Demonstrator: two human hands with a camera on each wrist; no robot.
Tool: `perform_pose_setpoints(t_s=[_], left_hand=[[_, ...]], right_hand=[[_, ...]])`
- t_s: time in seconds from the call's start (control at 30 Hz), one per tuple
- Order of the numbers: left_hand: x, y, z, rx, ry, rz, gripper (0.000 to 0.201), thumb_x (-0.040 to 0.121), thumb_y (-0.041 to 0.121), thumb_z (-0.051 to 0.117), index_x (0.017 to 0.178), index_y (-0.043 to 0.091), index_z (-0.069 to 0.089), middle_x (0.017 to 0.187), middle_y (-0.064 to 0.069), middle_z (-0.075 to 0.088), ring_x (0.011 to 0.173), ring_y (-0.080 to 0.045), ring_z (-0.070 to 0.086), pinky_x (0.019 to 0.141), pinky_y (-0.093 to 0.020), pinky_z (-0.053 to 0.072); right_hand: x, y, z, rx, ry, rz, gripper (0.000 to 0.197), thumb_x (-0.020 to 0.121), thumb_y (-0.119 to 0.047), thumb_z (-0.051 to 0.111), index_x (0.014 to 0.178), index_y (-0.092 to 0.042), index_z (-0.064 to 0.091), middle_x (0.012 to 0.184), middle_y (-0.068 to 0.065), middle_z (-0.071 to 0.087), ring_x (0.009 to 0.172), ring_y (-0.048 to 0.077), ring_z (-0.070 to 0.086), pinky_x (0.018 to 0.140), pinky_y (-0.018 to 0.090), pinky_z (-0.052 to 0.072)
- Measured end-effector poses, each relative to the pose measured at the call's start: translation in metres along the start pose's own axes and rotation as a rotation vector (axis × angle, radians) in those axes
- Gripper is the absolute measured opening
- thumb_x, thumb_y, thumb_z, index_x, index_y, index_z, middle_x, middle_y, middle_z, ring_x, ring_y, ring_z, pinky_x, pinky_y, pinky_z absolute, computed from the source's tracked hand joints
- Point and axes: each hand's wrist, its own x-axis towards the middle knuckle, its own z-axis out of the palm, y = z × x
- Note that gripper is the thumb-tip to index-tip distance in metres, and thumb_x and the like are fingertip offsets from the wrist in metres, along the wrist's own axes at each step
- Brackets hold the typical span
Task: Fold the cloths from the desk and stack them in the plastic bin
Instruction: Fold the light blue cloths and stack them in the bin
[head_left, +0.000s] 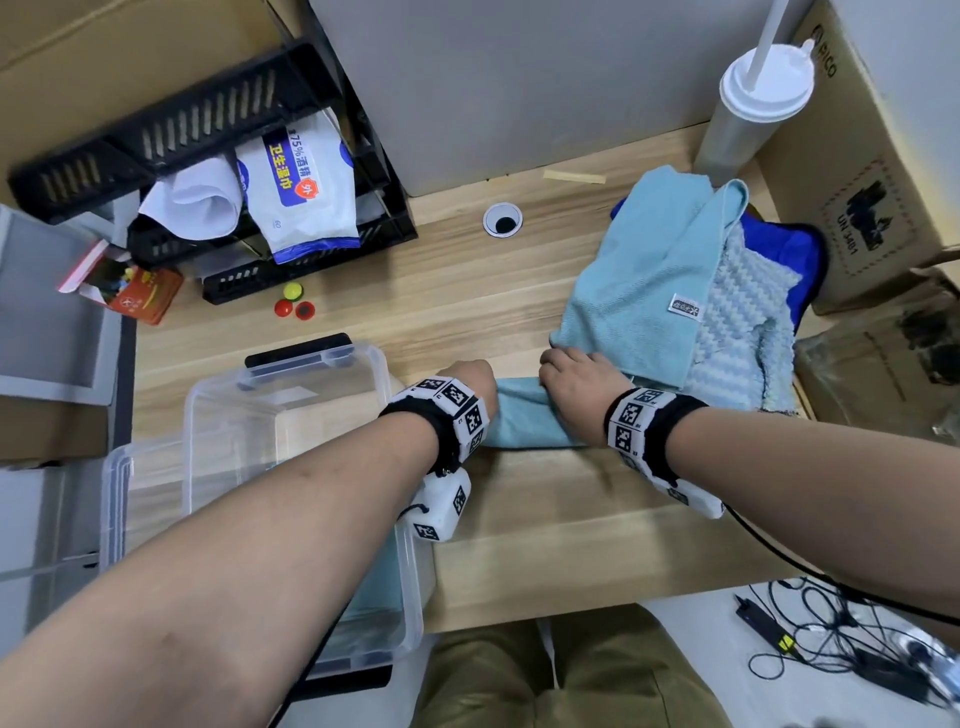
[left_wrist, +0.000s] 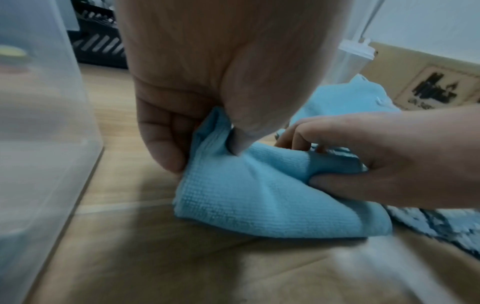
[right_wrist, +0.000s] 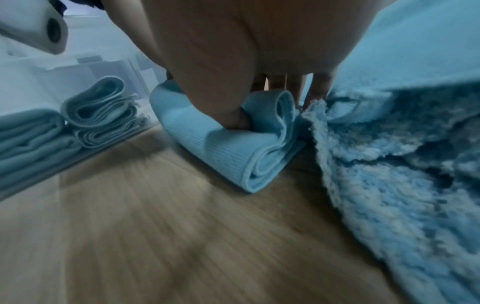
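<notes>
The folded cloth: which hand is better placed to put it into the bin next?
Probably the left hand. It already pinches the cloth at the end nearest the bin, which stands directly on that side. The right hand grips the far end, beside the unfolded pile, and would have to cross over.

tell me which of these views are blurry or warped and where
Head view: sharp at the centre, wide-angle bending of the desk edges and forearms. Left wrist view: the folded cloth weave is crisp, the plastic bin wall and near desk smeared soft. Right wrist view: softest overall, the desk grain streaked, the fluffy cloth blurred.
</notes>
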Motion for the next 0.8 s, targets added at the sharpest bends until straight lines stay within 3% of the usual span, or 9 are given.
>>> perform_pose_setpoints(t_s=[0.07,0.2,0.27,0.33,0.43,0.5,0.57,0.67,0.8], left_hand=[[0.000,0.001,-0.001,-0.018,-0.007,-0.020,0.019,0.091,0.013,0.051,0.103,0.009,0.064,0.104,-0.011,0.066,0.085,-0.030,0.065,0.065,-0.033,0.049],[-0.002,0.006,0.002,-0.027,0.108,-0.021,0.039,0.083,0.007,0.056,0.121,0.007,0.047,0.122,-0.015,0.045,0.105,-0.034,0.055,0.078,-0.042,0.050],[-0.003,0.007,0.003,0.004,0.159,0.083,0.049,0.078,0.004,0.059,0.124,0.009,0.042,0.124,-0.014,0.043,0.110,-0.034,0.050,0.087,-0.046,0.049],[-0.002,0.007,0.001,0.069,0.112,0.178,0.053,0.076,0.003,0.059,0.125,0.013,0.042,0.123,-0.013,0.043,0.110,-0.033,0.047,0.089,-0.047,0.049],[0.000,0.005,0.001,0.140,0.034,0.250,0.049,0.078,0.008,0.056,0.126,0.018,0.046,0.124,-0.010,0.044,0.112,-0.032,0.045,0.092,-0.046,0.048],[-0.003,0.004,0.000,0.171,0.006,0.262,0.049,0.077,0.009,0.057,0.124,0.019,0.047,0.121,-0.008,0.047,0.110,-0.031,0.048,0.088,-0.045,0.048],[-0.007,0.005,-0.001,0.203,-0.019,0.270,0.047,0.078,0.011,0.057,0.123,0.018,0.046,0.119,-0.009,0.051,0.106,-0.032,0.053,0.082,-0.043,0.048],[-0.011,0.013,-0.008,0.242,-0.126,0.275,0.043,0.085,0.010,0.058,0.127,0.010,0.050,0.120,-0.012,0.057,0.105,-0.030,0.059,0.084,-0.038,0.047],[-0.023,0.019,-0.016,0.266,-0.193,0.262,0.027,0.090,0.013,0.050,0.112,0.007,0.064,0.100,-0.009,0.062,0.085,-0.023,0.055,0.072,-0.030,0.044]], right_hand=[[0.003,-0.003,-0.004,0.038,-0.037,0.041,0.035,0.082,-0.014,0.054,0.116,-0.013,0.047,0.117,0.007,0.055,0.110,0.027,0.054,0.085,0.041,0.043],[0.008,-0.004,-0.012,0.048,-0.184,0.098,0.037,0.076,-0.024,0.061,0.103,-0.014,0.038,0.100,0.005,0.065,0.094,0.027,0.063,0.075,0.037,0.035],[0.007,-0.006,-0.017,-0.004,-0.277,0.107,0.031,0.076,-0.031,0.062,0.095,-0.017,0.041,0.097,0.005,0.066,0.093,0.027,0.062,0.076,0.037,0.035],[0.007,-0.007,-0.019,-0.063,-0.335,0.083,0.024,0.076,-0.037,0.061,0.087,-0.020,0.048,0.098,0.004,0.064,0.097,0.027,0.058,0.079,0.037,0.037],[0.006,-0.008,-0.021,-0.045,-0.342,0.041,0.028,0.074,-0.044,0.060,0.091,-0.022,0.058,0.102,0.004,0.059,0.101,0.026,0.053,0.080,0.035,0.040],[0.005,-0.007,-0.024,0.020,-0.325,0.012,0.030,0.071,-0.042,0.060,0.092,-0.021,0.062,0.100,0.003,0.057,0.096,0.025,0.056,0.074,0.031,0.041],[0.001,-0.006,-0.030,0.137,-0.339,0.022,0.023,0.069,-0.038,0.061,0.083,-0.019,0.060,0.092,0.002,0.059,0.085,0.025,0.060,0.069,0.030,0.047],[-0.006,-0.003,-0.042,0.330,-0.440,0.081,0.021,0.070,-0.032,0.064,0.080,-0.014,0.062,0.077,0.002,0.063,0.075,0.023,0.061,0.059,0.027,0.047],[-0.011,0.001,-0.060,0.504,-0.490,0.141,0.024,0.071,-0.028,0.069,0.086,-0.011,0.063,0.077,0.004,0.065,0.077,0.023,0.064,0.067,0.034,0.053]])
